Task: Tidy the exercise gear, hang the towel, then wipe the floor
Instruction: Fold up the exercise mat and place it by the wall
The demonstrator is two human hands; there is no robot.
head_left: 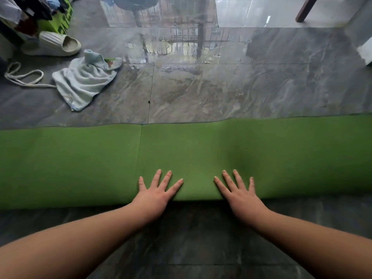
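The person kneels over a green foam exercise mat (201,150) that lies flat across the grey marbled tile floor (221,91), reaching out of view on both sides, and the first part of the task, tidying the gear, appears to be the step in hand. The left hand (156,191) and the right hand (239,191) both lie palm down on the mat's near edge, fingers spread and straight, pressing rather than gripping anything. That near edge looks slightly rounded, so a roll may be starting there, though this cannot be told for certain. The next move likely calls for both hands to tuck the edge and push it forward evenly, keeping the two sides level so the roll does not skew. Beyond the mat, at the far left, a crumpled pale blue terry towel (84,79) lies on the floor, not yet hung. Just beside it lies a white looped cord (22,75), and behind that a cream ribbed rubber slipper (54,44). A dark wooden furniture leg (306,9) stands at the far right. Nothing lies on the mat in the path of a roll.
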